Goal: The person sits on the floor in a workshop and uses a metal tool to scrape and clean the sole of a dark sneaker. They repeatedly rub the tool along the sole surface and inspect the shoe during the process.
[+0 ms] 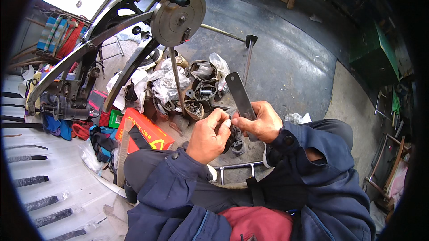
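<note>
In my right hand [264, 121] is a flat dark grey bar [240, 92] with a rounded end and a small hole near its tip. It slants up and away from me between thumb and fingers. My left hand [207, 136] is closed in a pinch, its fingertips almost meeting the right thumb. Whatever those left fingers hold is too small and hidden to make out. Both hands are above my lap, in front of a low metal bar frame [237, 166] between my knees.
A hand-cranked machine with a metal wheel [178, 16] stands at far left. Open bags of small parts [195, 108] lie beyond my hands. A red-orange box [145, 130] sits by my left knee, beside a white ridged surface [27, 165] with dark strips. A green cabinet [375, 55] stands far right.
</note>
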The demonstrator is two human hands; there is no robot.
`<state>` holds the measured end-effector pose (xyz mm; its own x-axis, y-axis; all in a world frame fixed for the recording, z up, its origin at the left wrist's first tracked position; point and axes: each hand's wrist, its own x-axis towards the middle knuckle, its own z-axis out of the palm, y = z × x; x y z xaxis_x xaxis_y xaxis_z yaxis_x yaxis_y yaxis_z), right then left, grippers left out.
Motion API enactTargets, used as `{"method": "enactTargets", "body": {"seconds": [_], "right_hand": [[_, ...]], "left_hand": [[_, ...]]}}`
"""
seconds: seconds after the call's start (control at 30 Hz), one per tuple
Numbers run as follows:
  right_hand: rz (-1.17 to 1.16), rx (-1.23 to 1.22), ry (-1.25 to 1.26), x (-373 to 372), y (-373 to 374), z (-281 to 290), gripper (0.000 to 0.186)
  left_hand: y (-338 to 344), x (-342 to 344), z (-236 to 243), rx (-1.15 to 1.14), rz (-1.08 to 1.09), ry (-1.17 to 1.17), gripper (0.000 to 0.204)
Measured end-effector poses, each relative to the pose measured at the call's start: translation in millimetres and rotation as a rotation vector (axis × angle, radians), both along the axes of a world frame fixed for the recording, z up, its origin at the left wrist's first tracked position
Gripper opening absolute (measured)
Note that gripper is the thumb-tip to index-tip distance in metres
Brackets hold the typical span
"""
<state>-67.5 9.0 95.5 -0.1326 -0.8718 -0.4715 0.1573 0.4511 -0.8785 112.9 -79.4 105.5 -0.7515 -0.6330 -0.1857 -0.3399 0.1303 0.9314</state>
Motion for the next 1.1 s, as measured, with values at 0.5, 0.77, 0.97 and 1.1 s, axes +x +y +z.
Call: {"method": "enactTargets", "body": {"seconds": [0.5, 0.77, 0.97, 1.1], "right_hand": [[-0.055, -0.032, -0.250, 1, -2, 10, 0.023], [0.019, -0.035, 0.033, 3, 1, 0, 0.018], [0.025, -0.078, 0.194, 5, 2, -4, 0.024], [0.044, -0.054, 0.231, 6, 2, -1, 0.024]], "left_hand": [[-12, 0, -7, 0.654, -0.020, 0.285, 0.009], [-3, 0, -6, 0.240, -0.034, 0.080, 0.005], [-1, -1, -9, 0.034, -0.026, 0.013, 0.003], [0, 0, -10, 0.057, -0.017, 0.002, 0.004]]}}
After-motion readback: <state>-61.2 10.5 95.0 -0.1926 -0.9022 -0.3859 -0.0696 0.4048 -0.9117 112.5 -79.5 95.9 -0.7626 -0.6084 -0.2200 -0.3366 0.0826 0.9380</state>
